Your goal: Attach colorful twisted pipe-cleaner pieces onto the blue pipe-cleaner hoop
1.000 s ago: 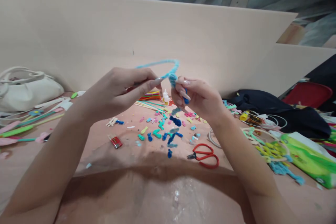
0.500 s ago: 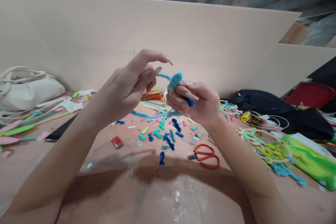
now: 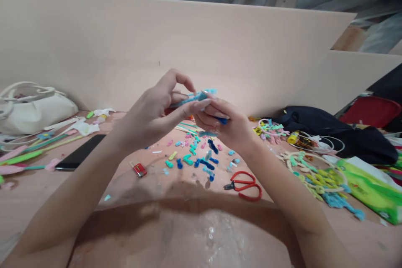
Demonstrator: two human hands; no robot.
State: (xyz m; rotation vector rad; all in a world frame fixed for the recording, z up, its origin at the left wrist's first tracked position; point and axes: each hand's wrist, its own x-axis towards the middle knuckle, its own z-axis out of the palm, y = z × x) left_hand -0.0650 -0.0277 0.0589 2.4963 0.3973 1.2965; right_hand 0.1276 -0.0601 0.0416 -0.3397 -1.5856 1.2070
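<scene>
Pinches one light-blue pipe cleaner [image 3: 191, 97] in the left hand [image 3: 153, 113], thumb and forefinger closed on it, the other three fingers curled loosely above. Grips one short dark-blue piece [image 3: 222, 120] in the right hand [image 3: 228, 127], fingers folded shut around it so that only its tip shows, with the fuzzy light-blue end lying across the fingertips. Holds both hands raised, touching at the fingertips, above the middle of the pink table [image 3: 194, 234].

Below the hands, on the table: small bent pipe-cleaner scraps [image 3: 188, 159] in blue, teal, pink and yellow, well over a dozen, too crowded for an exact count. Near them, one pair of red scissors [image 3: 243, 184] with blades closed and one red lighter [image 3: 139, 170]. Further left, one black phone [image 3: 78, 157] lying flat and one white bag [image 3: 31, 106] against the wall. On the right, one yellow bottle [image 3: 292, 137] and one green packet [image 3: 370, 188].
</scene>
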